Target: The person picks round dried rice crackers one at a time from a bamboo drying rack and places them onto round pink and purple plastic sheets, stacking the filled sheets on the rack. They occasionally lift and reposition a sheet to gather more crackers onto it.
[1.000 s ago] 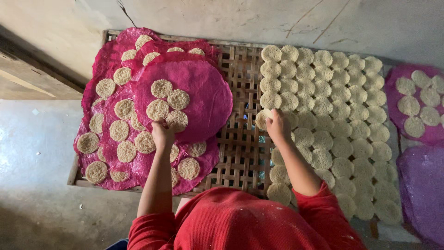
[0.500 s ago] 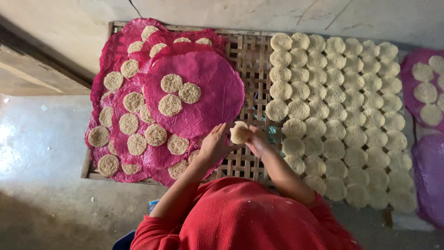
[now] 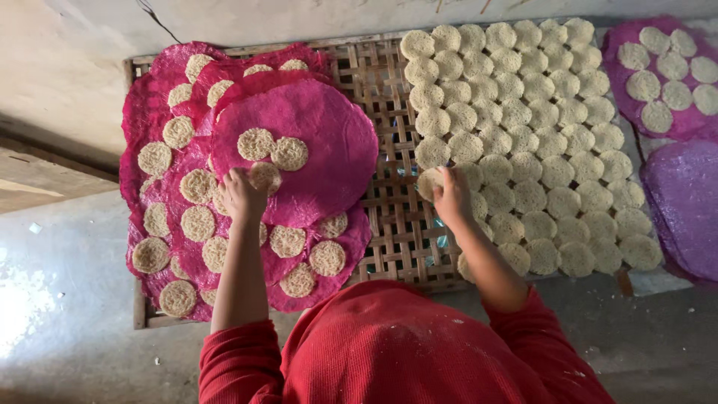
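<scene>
Centrally: left hand pinching disc on pink sheet; right hand gripping disc off woven rack.

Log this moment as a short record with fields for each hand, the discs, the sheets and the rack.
left hand: on a pale round disc lying on the top pink sheet
right hand: grasping a pale disc at the near edge of the rows
disc rows: packed close on the right half of the rack
pink sheets: stacked on the left, discs between layers
rack: woven lattice, bare strip in the middle
purple sheets: far right
</scene>
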`<state>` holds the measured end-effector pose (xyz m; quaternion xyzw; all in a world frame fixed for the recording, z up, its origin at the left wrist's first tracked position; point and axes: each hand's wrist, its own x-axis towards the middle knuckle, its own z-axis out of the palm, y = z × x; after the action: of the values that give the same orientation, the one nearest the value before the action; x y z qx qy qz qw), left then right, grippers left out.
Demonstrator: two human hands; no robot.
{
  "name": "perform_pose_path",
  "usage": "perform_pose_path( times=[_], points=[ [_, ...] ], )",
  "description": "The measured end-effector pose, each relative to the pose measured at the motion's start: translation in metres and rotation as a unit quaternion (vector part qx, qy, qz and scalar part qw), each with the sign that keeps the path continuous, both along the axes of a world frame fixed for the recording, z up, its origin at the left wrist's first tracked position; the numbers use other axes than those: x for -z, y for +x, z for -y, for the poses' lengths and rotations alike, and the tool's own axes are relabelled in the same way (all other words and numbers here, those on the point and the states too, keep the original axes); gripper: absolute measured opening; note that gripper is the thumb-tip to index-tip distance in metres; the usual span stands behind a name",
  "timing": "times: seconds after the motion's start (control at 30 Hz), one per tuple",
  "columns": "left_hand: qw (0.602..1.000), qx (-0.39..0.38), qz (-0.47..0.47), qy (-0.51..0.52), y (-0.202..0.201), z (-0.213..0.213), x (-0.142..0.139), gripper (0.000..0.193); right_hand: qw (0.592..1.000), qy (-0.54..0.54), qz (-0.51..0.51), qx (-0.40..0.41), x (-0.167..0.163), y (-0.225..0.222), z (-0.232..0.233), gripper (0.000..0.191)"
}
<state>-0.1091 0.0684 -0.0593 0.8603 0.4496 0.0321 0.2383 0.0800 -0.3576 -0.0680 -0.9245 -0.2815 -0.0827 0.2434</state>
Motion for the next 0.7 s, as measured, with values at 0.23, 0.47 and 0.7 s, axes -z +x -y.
perform_pose_path(
  times=[0.23, 0.47, 0.7],
  points=[
    [0.97, 0.067, 0.147, 0.183, -0.022, 0.011, 0.003, 0.03, 0.987, 0.0, 0.151, 0.061, -0.024, -0.047, -0.049, 0.053],
    [0.919, 0.29, 0.232, 0.131, -0.069, 0.126, -0.012, 0.024, 0.573, 0.416, -0.695, -0.122, 0.035, -0.143, -0.137, 0.039],
    [0.95, 0.299, 0.081, 0.043, -0.027, 0.079, -0.022, 0.033, 0.825, 0.306, -0.471, 0.062, 0.044, -0.095, -0.048, 0.046]
  ],
)
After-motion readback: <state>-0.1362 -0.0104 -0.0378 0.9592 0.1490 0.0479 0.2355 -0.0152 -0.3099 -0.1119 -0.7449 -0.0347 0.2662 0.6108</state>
